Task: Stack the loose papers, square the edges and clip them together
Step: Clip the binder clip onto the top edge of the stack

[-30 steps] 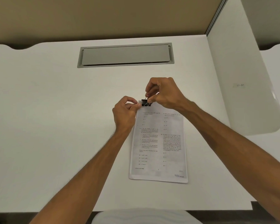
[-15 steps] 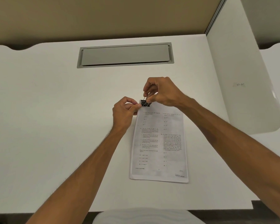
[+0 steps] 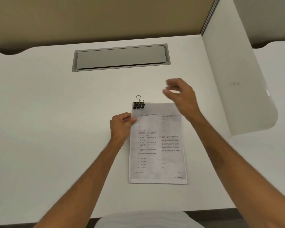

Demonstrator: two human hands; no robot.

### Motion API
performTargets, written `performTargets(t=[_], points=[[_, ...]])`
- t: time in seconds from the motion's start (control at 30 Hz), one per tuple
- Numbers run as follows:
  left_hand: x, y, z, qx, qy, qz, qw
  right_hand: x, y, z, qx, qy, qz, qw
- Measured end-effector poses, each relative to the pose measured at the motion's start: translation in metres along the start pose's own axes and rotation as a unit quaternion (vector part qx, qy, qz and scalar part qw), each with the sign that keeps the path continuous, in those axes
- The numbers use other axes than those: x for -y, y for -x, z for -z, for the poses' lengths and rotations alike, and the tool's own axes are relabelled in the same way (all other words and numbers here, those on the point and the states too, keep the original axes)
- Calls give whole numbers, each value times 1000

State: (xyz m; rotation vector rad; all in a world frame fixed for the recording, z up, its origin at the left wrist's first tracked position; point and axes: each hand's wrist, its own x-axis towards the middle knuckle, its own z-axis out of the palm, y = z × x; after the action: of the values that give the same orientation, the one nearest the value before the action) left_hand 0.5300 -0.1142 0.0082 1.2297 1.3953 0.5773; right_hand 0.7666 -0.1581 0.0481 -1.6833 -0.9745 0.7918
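A white desk seen from above, with two bare forearms reaching in from its near edge. A stack of printed papers lies flat near the middle of the desk, long sides running away from the viewer. Along the stack's near edge a thin sliver of a lower sheet seems to show, so the squaring may be slightly off. The left hand pinches the stack's left edge, thumb on top and fingers curled beneath, just short of the far left corner. On that corner sits a black binder clip, jaws closed over the sheets, one wire loop pointing past the far edge. The right hand hovers blurred above the far right corner, fingers loosely spread and holding nothing. The clipping looks nearly finished. To do it well, the left pinch should hold the sheets flat while the free hand checks that the clip bites every sheet fully, then folds the wire loop down. If the near edge proves uneven, reseating the clip after tapping the stack square would be better. Farther back, a grey hatch is set into the desk near its far edge.
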Motion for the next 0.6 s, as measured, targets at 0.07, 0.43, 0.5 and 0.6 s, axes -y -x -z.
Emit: performTargets(t=[0.07, 0.43, 0.5, 0.6], points=[[1, -2, 3, -3, 20, 21, 1000, -25, 26, 18, -90, -26, -54, 994], [-21, -7, 17, -11, 165, 99, 981, -71, 127, 47, 74, -159, -236, 956], [-29, -9, 16, -5, 174, 95, 980, -69, 132, 48, 50, -151, -226, 961], [-41, -12, 8, 9, 180, 86, 980, -63, 131, 52, 2, -161, -206, 965]])
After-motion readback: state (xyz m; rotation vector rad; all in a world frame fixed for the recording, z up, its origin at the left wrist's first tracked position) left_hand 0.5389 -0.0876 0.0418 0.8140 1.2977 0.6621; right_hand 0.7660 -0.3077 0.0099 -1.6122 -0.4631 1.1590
